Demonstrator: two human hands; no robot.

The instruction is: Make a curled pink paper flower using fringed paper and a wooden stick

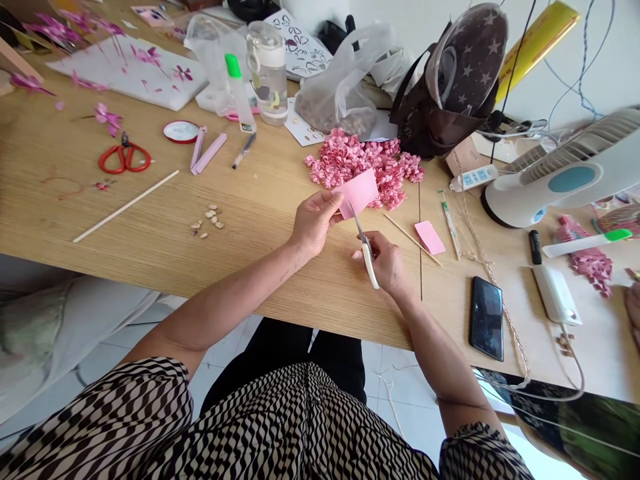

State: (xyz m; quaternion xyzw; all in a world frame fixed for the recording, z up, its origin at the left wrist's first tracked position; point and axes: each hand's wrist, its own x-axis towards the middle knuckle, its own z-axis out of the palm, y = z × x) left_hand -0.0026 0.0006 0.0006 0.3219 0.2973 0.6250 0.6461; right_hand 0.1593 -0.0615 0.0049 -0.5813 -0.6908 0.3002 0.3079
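Observation:
My left hand (315,221) pinches a pink paper sheet (361,189) by its left end, thumb on top. In my right hand (384,261) is a pair of scissors (369,261) with white handles, its fingers closed round them. The scissor blades point up and left and meet the lower edge of the paper. How far the blades are parted is hard to make out. Behind the paper lies a heap of curled pink paper pieces (345,157). A smaller pink paper piece (430,237) and a thin wooden stick (413,240) rest right of my right hand.
Red-handled scissors (124,157), a white stick (126,205) and several small shells or seeds (210,220) lie to the left. A water bottle (270,73) and glue bottle (241,97) stand behind. Rightward are a phone (486,317), a fan (560,170) and a cabled white box (556,293).

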